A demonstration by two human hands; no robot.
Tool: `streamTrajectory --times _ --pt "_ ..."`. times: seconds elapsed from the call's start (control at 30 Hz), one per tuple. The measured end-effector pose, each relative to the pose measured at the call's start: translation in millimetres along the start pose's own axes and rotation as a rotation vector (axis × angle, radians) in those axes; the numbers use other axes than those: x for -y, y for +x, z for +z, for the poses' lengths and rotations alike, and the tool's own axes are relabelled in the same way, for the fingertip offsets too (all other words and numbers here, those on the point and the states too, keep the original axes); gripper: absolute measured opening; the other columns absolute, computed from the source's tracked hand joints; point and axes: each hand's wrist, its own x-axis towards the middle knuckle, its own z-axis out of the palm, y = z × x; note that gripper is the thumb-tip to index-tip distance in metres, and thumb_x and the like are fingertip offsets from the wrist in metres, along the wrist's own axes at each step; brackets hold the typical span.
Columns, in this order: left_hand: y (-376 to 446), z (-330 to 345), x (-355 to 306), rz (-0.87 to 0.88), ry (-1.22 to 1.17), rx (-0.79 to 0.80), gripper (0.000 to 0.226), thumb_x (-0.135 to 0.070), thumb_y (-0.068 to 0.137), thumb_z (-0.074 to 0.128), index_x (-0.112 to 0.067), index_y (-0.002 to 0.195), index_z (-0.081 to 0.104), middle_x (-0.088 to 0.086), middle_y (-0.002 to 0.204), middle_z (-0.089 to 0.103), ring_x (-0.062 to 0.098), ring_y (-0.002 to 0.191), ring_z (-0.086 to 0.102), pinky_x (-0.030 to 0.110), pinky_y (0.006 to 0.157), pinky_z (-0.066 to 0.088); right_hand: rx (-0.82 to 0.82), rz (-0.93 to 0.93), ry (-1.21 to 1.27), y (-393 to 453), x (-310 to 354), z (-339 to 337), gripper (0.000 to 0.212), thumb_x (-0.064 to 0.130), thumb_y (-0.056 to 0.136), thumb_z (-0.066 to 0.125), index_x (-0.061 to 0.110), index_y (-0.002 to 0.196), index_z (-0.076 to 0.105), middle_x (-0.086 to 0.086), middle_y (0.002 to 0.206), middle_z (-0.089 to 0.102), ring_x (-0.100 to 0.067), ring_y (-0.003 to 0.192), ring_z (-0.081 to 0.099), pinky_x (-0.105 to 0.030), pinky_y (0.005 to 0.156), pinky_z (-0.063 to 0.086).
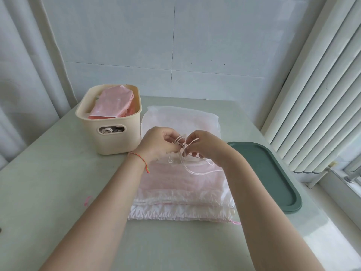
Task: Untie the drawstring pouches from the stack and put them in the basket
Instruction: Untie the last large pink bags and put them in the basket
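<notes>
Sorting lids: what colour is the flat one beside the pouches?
Dark green lid, clearest in the head view.

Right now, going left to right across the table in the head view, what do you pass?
Beige basket → left hand → drawstring → right hand → green tray.

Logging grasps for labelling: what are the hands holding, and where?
Both the left hand and right hand pinch the drawstring cord at its knot, above the pouch stack.

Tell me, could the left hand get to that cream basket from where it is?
Probably yes: the left hand pinches the drawstring right beside the basket, with nothing between them.
</notes>
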Motion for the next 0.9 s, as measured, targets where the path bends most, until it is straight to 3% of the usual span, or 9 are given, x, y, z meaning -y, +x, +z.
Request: streamTrajectory --times 0.13,0.37,0.57,0.7,0.9 --pt "2 3 6 0.076 0.03 -0.085 0.026 -0.001 0.076 0.076 -0.026 0.079 0.073 0.0 0.077 0.074 0.011 0.069 0.068 0.027 0.078 0.055 0.018 0.028 0.08 0 -1 0 0.017 0.003 0.085 0.052 0.013 0.098 0.056 -0.002 0.073 0.071 -0.013 0.064 0.052 -0.023 0.056 0.037" --pt "3 8 10 0.092 -0.063 -0.085 0.019 0.002 0.076 0.077 -0.016 0.082 0.075 0.005 0.083 0.075 0.011 0.074 0.069 0.024 0.076 0.055 -0.041 -0.038 0.212 5 -6 5 0.02 -0.004 0.081 0.064 0.011 0.091 0.057 0.0 0.069 0.066 -0.013 0.062 0.056 -0.021 0.052 0.037" --pt "6 9 16 0.106 -0.023 -0.122 0.026 -0.003 0.077 0.078 -0.028 0.076 0.072 -0.001 0.082 0.07 0.01 0.064 0.058 0.028 0.069 0.049 -0.004 -0.062 0.311 7 -9 8 0.026 -0.007 0.077 0.068 0.011 0.09 0.055 0.001 0.067 0.066 -0.014 0.061 0.053 -0.024 0.053 0.033" --pt "7 9 18 0.078 -0.089 -0.111 0.023 0.0 0.079 0.075 -0.022 0.081 0.071 0.013 0.082 0.069 0.016 0.065 0.057 0.03 0.068 0.049 -0.019 -0.077 0.286 10 -12 8 0.023 -0.002 0.076 0.071 0.015 0.086 0.059 0.0 0.073 0.064 -0.021 0.07 0.048 -0.027 0.057 0.033" --pt "6 6 18 0.018 -0.168 -0.056 0.012 0.001 0.083 0.072 -0.009 0.089 0.07 0.004 0.071 0.068 0.011 0.054 0.061 0.023 0.059 0.052 0.017 -0.088 0.22 8 -14 5 0.008 0.007 0.08 0.073 0.012 0.084 0.068 0.0 0.069 0.06 -0.012 0.062 0.049 -0.026 0.059 0.036"
